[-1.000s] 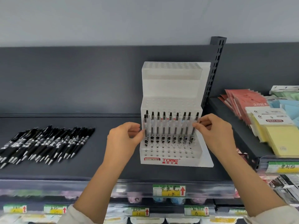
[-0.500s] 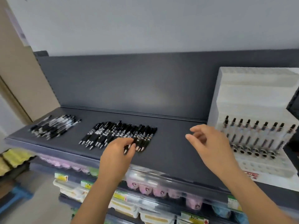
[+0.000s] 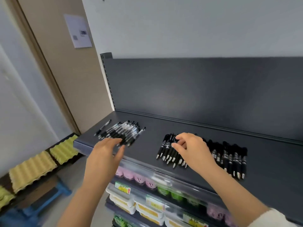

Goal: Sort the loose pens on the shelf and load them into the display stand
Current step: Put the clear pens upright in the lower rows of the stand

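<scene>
Left hand is reaching, fingers straight and apart, at the clear-barrel pens heaped at the shelf's left end. Black pens are lying in a rough row mid-shelf. Right hand is curling over them, can't tell if it is pinching one. Display stand is out of view and both piles are sitting loose, so most loading seems left.

On the grey shelf, the left hand, fingers straight, hovers at the clear pens toward 10 o'clock. The right hand curls over the black pens (grip unclear), which run toward 3 o'clock.
</scene>
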Motion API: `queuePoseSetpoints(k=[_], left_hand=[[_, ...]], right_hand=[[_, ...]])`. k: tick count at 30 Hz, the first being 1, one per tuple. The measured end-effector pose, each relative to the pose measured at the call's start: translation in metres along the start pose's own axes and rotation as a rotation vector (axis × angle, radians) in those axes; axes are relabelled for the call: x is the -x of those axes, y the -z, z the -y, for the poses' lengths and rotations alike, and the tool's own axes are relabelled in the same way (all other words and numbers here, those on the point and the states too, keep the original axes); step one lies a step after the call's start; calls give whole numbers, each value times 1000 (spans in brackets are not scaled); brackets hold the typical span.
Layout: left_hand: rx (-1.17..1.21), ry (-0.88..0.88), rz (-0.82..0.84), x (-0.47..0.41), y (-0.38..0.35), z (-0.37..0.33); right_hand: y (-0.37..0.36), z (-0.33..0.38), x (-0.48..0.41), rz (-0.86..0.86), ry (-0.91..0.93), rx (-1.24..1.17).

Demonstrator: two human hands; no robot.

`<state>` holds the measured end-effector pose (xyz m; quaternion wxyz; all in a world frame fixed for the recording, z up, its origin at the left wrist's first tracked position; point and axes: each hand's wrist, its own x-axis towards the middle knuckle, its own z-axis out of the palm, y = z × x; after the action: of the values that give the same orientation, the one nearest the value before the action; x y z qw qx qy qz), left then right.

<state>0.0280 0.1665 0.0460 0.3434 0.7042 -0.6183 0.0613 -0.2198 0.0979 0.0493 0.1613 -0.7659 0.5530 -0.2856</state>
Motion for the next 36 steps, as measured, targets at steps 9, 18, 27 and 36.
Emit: queuePoseSetpoints(k=[9, 18, 27, 36], left_hand=[[-197, 9, 155, -67, -14, 100], [-263, 73, 315, -140, -49, 163], [-131, 225, 553, -187, -97, 201], [-27, 82, 745, -214, -114, 207]], right_hand=[[-90, 52, -91, 250, -34, 93], [-153, 71, -161, 386, -185, 45], [-177, 74, -186, 341, -292, 79], [-189, 89, -165, 132, -579, 120]])
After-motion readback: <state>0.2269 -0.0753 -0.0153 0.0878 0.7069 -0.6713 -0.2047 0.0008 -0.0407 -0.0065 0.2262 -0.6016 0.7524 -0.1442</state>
